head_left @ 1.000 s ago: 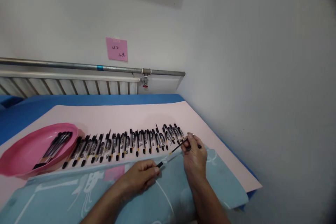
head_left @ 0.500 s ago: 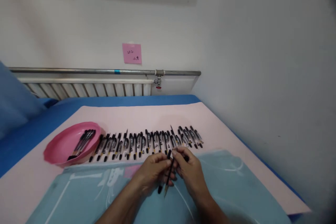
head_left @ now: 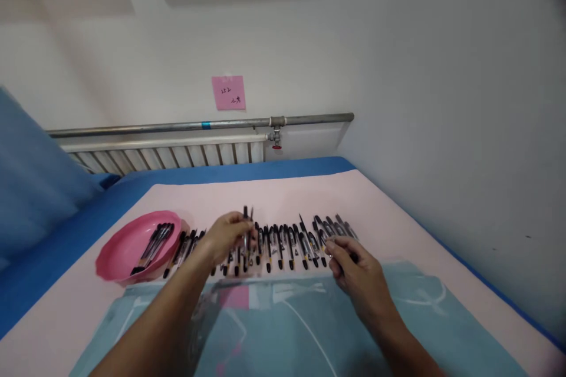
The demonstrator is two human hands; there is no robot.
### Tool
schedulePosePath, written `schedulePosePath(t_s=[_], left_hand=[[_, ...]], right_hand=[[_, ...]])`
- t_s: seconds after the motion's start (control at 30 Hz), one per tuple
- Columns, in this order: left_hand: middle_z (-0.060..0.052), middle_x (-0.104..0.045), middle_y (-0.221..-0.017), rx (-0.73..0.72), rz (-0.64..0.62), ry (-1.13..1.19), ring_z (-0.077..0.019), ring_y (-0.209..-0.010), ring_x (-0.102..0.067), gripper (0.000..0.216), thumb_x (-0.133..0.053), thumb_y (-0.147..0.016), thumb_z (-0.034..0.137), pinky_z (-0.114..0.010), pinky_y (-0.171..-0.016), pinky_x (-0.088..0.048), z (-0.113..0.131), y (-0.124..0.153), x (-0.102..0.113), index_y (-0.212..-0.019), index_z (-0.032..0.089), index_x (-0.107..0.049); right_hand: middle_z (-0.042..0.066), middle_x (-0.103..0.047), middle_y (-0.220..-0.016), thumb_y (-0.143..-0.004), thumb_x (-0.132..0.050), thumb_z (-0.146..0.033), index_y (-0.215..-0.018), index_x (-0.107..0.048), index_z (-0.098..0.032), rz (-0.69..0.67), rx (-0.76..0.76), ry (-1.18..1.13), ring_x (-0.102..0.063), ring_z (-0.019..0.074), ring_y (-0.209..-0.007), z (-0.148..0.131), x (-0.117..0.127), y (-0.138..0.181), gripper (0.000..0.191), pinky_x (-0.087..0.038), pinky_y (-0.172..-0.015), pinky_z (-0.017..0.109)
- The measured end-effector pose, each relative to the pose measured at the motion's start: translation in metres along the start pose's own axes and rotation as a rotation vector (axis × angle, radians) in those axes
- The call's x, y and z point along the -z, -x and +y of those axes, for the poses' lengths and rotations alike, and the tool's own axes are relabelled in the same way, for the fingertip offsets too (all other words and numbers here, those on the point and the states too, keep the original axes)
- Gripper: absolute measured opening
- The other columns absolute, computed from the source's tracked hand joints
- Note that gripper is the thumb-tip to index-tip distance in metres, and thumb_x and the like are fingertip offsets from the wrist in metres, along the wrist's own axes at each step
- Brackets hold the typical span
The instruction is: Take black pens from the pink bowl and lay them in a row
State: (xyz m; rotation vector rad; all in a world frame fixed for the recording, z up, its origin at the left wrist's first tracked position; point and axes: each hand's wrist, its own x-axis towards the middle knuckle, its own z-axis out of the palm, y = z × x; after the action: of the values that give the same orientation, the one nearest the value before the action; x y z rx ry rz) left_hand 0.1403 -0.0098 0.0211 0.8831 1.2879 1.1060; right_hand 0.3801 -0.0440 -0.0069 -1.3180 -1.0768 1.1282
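A long row of black pens (head_left: 287, 241) lies side by side on the pink sheet (head_left: 274, 197). My left hand (head_left: 227, 235) is closed on two thin black pen parts (head_left: 246, 227), held upright over the middle of the row. My right hand (head_left: 354, 268) rests at the row's right end, fingers curled and pinching a small dark piece that I cannot name. A pink bowl (head_left: 117, 247) at the left holds several more black pens (head_left: 152, 240).
A light blue cloth (head_left: 309, 330) covers the near part of the table. The blue table edge (head_left: 230, 169) runs along a radiator (head_left: 168, 156) and pipe at the wall. A pink note (head_left: 228, 92) sticks on the wall. The right wall stands close.
My hands, which worked one pen together over the cloth, have come apart. The left hand has risen toward the row with the pen parts; the right has moved right. The view shifted.
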Motion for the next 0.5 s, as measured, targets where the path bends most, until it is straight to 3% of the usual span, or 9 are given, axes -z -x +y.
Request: schedulePosePath(t_s=[0.13,0.2,0.27,0.37,0.5], left_hand=[[0.003,-0.056,-0.065,0.017,0.162,-0.078,-0.0072,-0.057,-0.056,0.012,-0.064,-0.072,0.013,-0.027,-0.063,-0.052,0.021,-0.06,0.022,-0.07,0.013,-0.052],[-0.001,-0.059,-0.079,0.057,0.212,-0.148,-0.0095,-0.066,-0.058,0.011,-0.058,-0.079,0.02,-0.028,-0.065,-0.052,0.022,-0.087,0.023,-0.086,0.012,-0.056],[-0.005,-0.059,-0.098,0.108,0.25,-0.232,-0.0136,-0.08,-0.059,0.024,-0.053,-0.084,0.027,-0.032,-0.07,-0.051,0.021,-0.109,0.02,-0.103,0.013,-0.055],[-0.008,-0.056,-0.111,0.194,0.29,-0.373,-0.0174,-0.092,-0.057,0.031,-0.05,-0.085,0.031,-0.037,-0.077,-0.05,0.017,-0.135,0.015,-0.112,0.015,-0.052],[-0.008,-0.055,-0.112,0.284,0.326,-0.578,-0.019,-0.095,-0.057,0.033,-0.051,-0.085,0.032,-0.039,-0.079,-0.049,0.009,-0.155,0.014,-0.113,0.015,-0.052]], right_hand=[[-0.006,-0.043,-0.044,-0.074,-0.057,-0.043,-0.077,-0.057,-0.018,-0.045,-0.024,0.082,-0.036,0.0084,-0.04,0.014,0.0,-0.005,0.026,-0.028,-0.04,0.02],[-0.006,-0.044,-0.046,-0.074,-0.056,-0.043,-0.079,-0.058,-0.018,-0.065,0.006,0.135,-0.038,0.0091,-0.043,0.019,-0.001,-0.005,0.025,-0.03,-0.042,0.021],[-0.005,-0.045,-0.048,-0.075,-0.056,-0.043,-0.083,-0.059,-0.019,-0.076,0.03,0.176,-0.04,0.0097,-0.045,0.023,-0.001,-0.006,0.026,-0.031,-0.044,0.021],[-0.005,-0.045,-0.049,-0.075,-0.054,-0.046,-0.086,-0.058,-0.019,-0.076,0.024,0.199,-0.04,0.0106,-0.044,0.027,0.001,-0.01,0.03,-0.032,-0.043,0.022],[-0.004,-0.046,-0.048,-0.073,-0.055,-0.048,-0.08,-0.06,-0.02,-0.079,0.036,0.226,-0.041,0.011,-0.043,0.029,0.0,-0.014,0.03,-0.033,-0.042,0.022]])
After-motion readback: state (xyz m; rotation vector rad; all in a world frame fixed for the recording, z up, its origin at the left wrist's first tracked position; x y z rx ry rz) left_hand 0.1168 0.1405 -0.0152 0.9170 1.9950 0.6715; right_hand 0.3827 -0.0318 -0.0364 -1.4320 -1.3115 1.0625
